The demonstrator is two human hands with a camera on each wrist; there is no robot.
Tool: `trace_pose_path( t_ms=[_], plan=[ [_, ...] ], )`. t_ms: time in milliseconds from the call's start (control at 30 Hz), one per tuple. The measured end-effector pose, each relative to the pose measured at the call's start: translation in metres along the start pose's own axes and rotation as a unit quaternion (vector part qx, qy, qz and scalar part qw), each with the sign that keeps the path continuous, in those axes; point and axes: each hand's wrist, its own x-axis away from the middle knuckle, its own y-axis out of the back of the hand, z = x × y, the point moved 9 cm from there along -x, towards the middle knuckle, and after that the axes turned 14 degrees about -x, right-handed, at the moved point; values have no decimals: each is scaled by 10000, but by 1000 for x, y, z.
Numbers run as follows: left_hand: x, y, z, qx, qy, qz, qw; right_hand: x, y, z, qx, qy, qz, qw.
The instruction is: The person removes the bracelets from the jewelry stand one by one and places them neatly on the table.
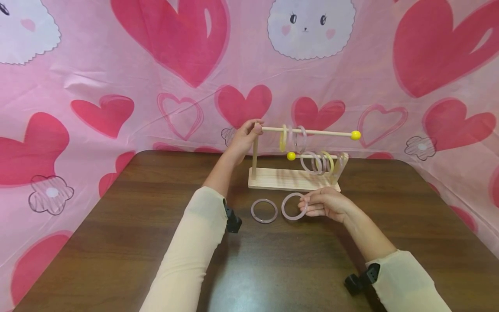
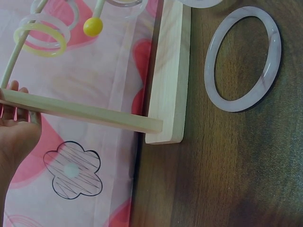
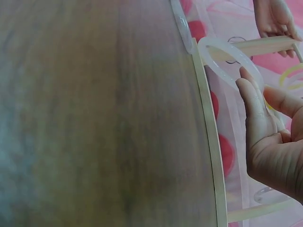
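Note:
My left hand [image 1: 243, 141] grips the top of the left post [image 1: 255, 158] of a wooden bangle rack, where the upper rod [image 1: 331, 133] joins it. My right hand [image 1: 325, 204] pinches a pale lilac bangle [image 1: 283, 208] between thumb and fingers, raised in front of the rack's base [image 1: 273, 178]. Left of it, a second lilac bangle [image 1: 252, 211] lies flat on the table. One yellow bangle [image 1: 282, 141] and a few pale ones hang on the upper rod. Several lilac and yellow bangles hang on the lower rod, close together and partly overlapping.
Yellow balls cap the free ends of the upper rod [image 1: 355, 135] and lower rod [image 1: 291, 156]. The rack stands near the back edge of a dark wooden table [image 1: 156, 242]. Behind it hangs a pink cloth [image 1: 140, 73] printed with hearts.

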Motion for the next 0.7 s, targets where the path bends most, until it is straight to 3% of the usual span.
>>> trace_pose_path(
  t_ms=[267, 567, 700],
  plan=[
    [2, 1, -2, -58, -171, -35, 9998, -1, -1, -5, 151, -114, 33, 9998],
    [-1, 0, -1, -80, -27, 22, 10000, 2, -1, -6, 365, -211, 28, 9991],
    [1, 1, 1, -67, -15, 83, 9999, 2, -1, -9, 708, -172, -31, 9973]
  ],
)
